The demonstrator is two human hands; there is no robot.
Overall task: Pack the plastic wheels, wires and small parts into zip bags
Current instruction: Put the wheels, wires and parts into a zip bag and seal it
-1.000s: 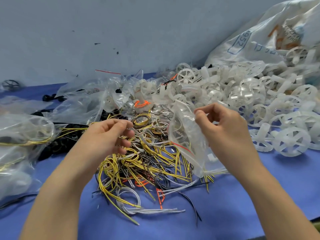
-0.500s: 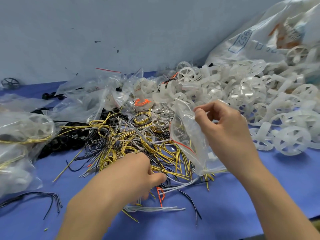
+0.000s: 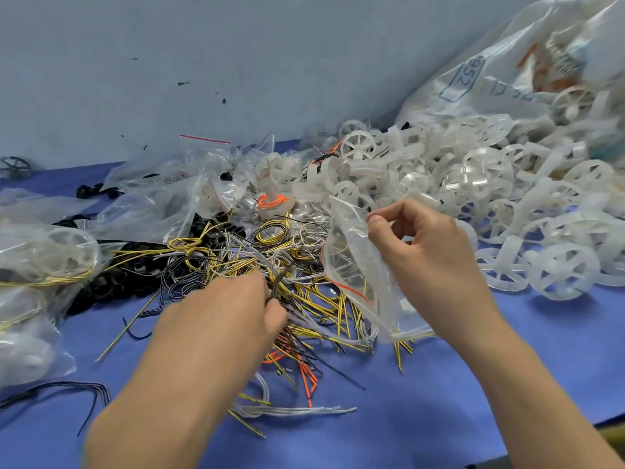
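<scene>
My left hand [image 3: 226, 309] has gone a little farther into the pile than half a second ago, when it was at the near edge of the wires [image 3: 236, 258]. One second ago it was lifted above them. Now it lies low on the tangle with its fingers curled around a few wires, and a dark loop stands up just beside my thumb. The hand is blurred, so I cannot tell how many strands it holds.

My right hand [image 3: 429, 262] has almost not moved. It holds the zip bag [image 3: 358, 279] up over the right side of the tangle. Thumb and forefinger pinch the top edge, and the other fingers are curled. A red zip line shows across the bag, and its lower corner reaches down to the wires.

The wires are yellow, white, black and orange, and they lie in the middle of the blue desk [image 3: 473, 384]. The plastic wheels [image 3: 558, 275] make a white heap to the right and behind, up to the large sack [image 3: 490, 72] in the corner. On the left are filled bags [image 3: 44, 252], one with a wheel and yellow wires inside. Black parts [image 3: 111, 282] lie between these bags and the tangle. A single black wheel [image 3: 15, 167] stands far left against the wall.
</scene>
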